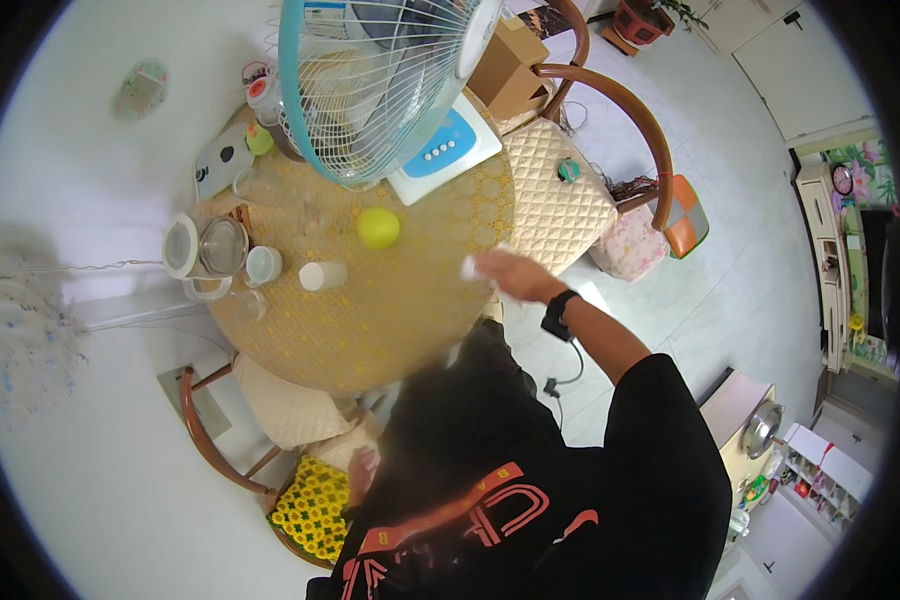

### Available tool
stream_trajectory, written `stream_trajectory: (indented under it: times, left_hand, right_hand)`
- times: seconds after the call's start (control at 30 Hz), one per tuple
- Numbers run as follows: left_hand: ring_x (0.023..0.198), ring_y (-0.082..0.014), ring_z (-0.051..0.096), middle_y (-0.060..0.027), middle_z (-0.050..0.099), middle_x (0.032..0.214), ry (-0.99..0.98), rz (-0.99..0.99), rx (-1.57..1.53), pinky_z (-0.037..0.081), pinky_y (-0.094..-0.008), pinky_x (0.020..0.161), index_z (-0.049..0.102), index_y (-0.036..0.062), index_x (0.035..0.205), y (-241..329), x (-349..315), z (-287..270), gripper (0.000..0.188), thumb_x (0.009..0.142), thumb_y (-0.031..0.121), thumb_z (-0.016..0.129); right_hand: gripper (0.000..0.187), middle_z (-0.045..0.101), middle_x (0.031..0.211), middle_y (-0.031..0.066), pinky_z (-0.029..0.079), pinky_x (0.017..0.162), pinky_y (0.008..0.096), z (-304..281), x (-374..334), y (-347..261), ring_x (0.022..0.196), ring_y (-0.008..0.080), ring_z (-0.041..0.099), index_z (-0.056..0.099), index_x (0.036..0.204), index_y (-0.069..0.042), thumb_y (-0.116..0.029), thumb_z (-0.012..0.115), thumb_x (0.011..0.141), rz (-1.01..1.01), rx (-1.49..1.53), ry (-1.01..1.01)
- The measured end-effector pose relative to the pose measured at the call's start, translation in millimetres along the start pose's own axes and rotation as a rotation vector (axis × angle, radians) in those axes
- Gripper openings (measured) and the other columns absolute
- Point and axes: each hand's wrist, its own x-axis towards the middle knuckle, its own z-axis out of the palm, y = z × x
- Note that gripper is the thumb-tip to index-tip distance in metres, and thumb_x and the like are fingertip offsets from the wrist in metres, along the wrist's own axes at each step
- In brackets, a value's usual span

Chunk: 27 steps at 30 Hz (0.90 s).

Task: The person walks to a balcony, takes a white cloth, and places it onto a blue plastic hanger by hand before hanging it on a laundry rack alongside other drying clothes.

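Note:
My right hand is over the right edge of the round table, its arm stretched out with a black watch on the wrist. Its fingers close on a small white object, too blurred to name. Down beside the cushioned chair hangs my left hand, partly covered by my black shirt; its fingers are unclear. On the patterned yellow tablecloth lie a round yellow-green fruit or ball and a white cylinder. A small pale cup is left of the cylinder.
A teal-rimmed fan stands at the table's far side. Glass containers crowd its left side. Chairs with a quilted seat and a cream cushion flank the table. A cardboard box sits behind the fan.

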Motion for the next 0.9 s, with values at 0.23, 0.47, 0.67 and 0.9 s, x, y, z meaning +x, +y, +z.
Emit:
stream_trajectory:
  times: [0.23,0.47,0.67,0.9]
  left_hand:
    - [0.113,-0.0248,0.052,-0.0135,0.054,0.123,0.213,0.024,-0.028,0.037,-0.0372,0.1,0.046,-0.0024,0.126,107.0,-14.2,39.7,0.061,0.096,0.05,0.037]
    - [0.114,-0.0232,0.053,-0.0108,0.059,0.117,0.014,-0.015,0.102,0.043,-0.039,0.093,0.049,0.0041,0.121,37.5,-10.1,20.5,0.034,0.098,0.027,0.042]
    - [0.112,-0.0224,0.054,-0.0104,0.06,0.115,-0.019,-0.078,0.077,0.044,-0.0377,0.092,0.049,0.0037,0.121,4.2,-5.8,32.4,0.033,0.097,0.025,0.043]
    - [0.11,-0.0215,0.055,-0.01,0.061,0.112,-0.002,-0.056,0.006,0.045,-0.0363,0.091,0.049,0.0032,0.121,25.2,8.7,43.7,0.032,0.097,0.023,0.044]
  right_hand:
    - [0.045,0.045,0.138,0.0098,0.039,0.104,0.0355,-30.0,26.7,43.3,0.129,0.0295,0.039,0.053,0.123,-0.006,-0.001,0.051,0.079,0.105,-0.149,0.514]
    - [0.054,0.04,0.141,0.0171,0.028,0.111,0.0417,58.3,-14.5,-5.9,0.134,0.0346,0.033,0.044,0.131,-0.002,-0.002,0.051,0.078,0.254,-0.107,0.57]
    - [0.054,0.045,0.137,0.0137,0.041,0.103,0.0363,90.2,-66.1,-32.6,0.132,0.0315,0.038,0.05,0.124,0.0,0.001,0.06,0.07,0.176,-0.04,0.36]
    - [0.029,0.06,0.117,0.0118,0.048,0.089,0.0377,65.1,-49.7,-39.1,0.111,0.0306,0.055,0.064,0.098,-0.001,0.004,0.06,0.07,0.136,0.025,0.497]
